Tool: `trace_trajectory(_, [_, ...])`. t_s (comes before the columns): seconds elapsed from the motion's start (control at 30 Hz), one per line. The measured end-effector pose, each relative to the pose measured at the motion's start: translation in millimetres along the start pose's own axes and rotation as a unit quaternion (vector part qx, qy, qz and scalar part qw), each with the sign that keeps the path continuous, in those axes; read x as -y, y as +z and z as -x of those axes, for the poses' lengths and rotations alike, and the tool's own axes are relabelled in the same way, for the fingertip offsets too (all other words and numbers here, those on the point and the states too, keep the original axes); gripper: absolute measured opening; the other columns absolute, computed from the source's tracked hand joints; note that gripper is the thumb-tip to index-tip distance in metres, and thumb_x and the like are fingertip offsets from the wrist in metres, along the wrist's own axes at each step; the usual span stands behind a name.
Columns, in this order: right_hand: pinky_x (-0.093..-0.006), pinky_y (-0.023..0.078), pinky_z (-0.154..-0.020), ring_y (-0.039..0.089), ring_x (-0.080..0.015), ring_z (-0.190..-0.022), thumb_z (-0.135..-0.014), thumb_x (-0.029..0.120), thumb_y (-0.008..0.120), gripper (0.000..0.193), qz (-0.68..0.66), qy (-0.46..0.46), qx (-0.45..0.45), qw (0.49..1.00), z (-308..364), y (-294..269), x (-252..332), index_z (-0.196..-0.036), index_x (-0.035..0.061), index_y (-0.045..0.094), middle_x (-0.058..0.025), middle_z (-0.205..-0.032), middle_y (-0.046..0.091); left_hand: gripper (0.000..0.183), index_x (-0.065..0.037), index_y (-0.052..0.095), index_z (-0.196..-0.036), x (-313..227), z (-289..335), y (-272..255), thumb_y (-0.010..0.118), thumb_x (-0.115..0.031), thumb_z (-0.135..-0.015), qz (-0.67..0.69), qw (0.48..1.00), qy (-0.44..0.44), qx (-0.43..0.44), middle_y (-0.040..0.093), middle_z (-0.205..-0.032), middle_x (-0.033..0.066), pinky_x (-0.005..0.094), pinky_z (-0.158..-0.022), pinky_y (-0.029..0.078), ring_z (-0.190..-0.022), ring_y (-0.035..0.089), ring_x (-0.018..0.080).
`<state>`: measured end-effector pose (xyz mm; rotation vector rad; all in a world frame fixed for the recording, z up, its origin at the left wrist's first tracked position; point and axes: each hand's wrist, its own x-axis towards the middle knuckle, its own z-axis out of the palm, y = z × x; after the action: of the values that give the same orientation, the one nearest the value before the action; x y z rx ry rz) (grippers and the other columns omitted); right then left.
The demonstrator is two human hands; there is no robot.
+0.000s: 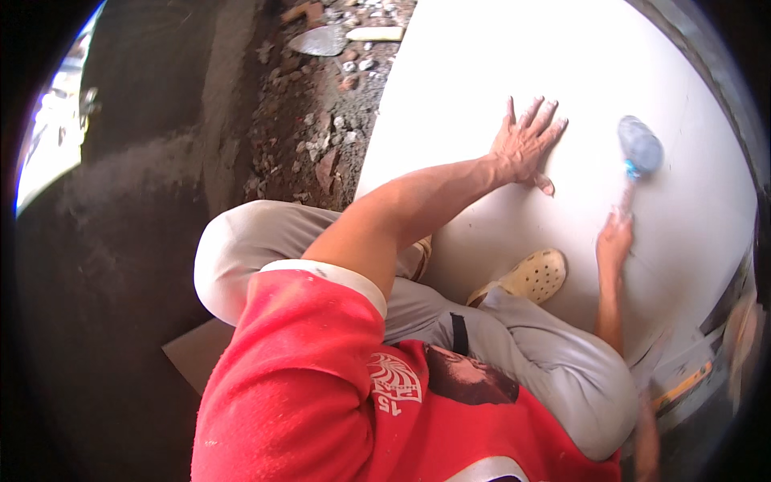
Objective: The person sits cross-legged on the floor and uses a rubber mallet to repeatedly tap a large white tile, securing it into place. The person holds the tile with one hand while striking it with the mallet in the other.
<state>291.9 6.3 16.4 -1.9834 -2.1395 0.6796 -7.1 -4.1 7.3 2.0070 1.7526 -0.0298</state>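
A large smooth white slab (490,64) lies in front of me. My left hand (524,146) presses flat on it with the fingers spread and nothing in them. To the right, my right hand (615,234) is closed around the handle of a mallet (640,145). The mallet has a rounded grey head with something blue at its neck. Its head is over the slab, slightly blurred; I cannot tell whether it touches the surface.
A trowel (319,41) with a pale handle lies on rubble (325,145) beyond the slab's left edge. My pale clog (540,275) rests on the slab. An orange-yellow bar-shaped tool (681,387) lies at lower right. A dark grey surface (96,305) extends along the left.
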Motion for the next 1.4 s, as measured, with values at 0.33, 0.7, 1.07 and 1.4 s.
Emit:
trace_trajectory(0.33, [-0.0304, 0.048, -0.063, 0.055, -0.0150, -0.075, -0.115, 0.041, 0.051, 0.046, -0.350, -0.109, -0.096, 0.926, -124.2, -78.9, 103.9, -0.127, -0.0020, 0.065, -0.0063, -0.091, 0.062, 0.138, 0.003, 0.024, -0.167, 81.1, 67.1, 25.7, 0.058, -0.095, -0.078, 0.067, 0.929, -0.287, -0.223, 0.014, -0.171, 0.0403, 0.0721, -0.127, 0.005, -0.162, 0.007, 0.0549])
trace_trajectory(0.7, [-0.0477, 0.057, -0.094, 0.072, -0.0475, -0.111, -0.113, 0.038, 0.056, 0.054, -0.044, -0.308, 0.023, 0.950, -125.0, 5.9, 160.6, -0.135, -0.0101, 0.065, -0.0322, -0.117, 0.074, 0.150, 0.005, 0.016, -0.168, 75.1, 89.7, -17.1, 0.064, -0.098, -0.070, 0.022, 0.946, -0.303, -0.114, 0.010, -0.171, 0.0407, 0.0742, -0.126, 0.010, -0.162, 0.002, 0.0559])
trace_trajectory(1.07, [-0.0494, 0.059, -0.080, 0.074, -0.0453, -0.094, -0.112, 0.025, 0.054, 0.034, 0.125, -0.411, 0.047, 0.902, -143.6, -7.0, 154.7, -0.121, -0.0049, 0.068, -0.0308, -0.110, 0.072, 0.141, 0.005, 0.015, -0.168, 63.2, 95.1, -31.6, 0.073, -0.084, -0.076, 0.046, 0.952, -0.294, -0.069, 0.011, -0.172, 0.0397, 0.0722, -0.127, 0.014, -0.162, 0.005, 0.0561])
trace_trajectory(1.4, [-0.0411, 0.054, -0.079, 0.061, -0.0298, -0.078, -0.116, 0.035, 0.051, 0.043, -0.150, -0.400, -0.168, 0.888, -203.7, -32.6, 164.1, -0.115, -0.0056, 0.065, -0.0128, -0.087, 0.064, 0.143, 0.001, 0.013, -0.171, 61.4, 91.1, -28.6, 0.074, -0.084, -0.073, 0.053, 0.947, -0.315, -0.044, 0.004, -0.175, 0.0356, 0.0711, -0.128, 0.009, -0.164, 0.001, 0.0522])
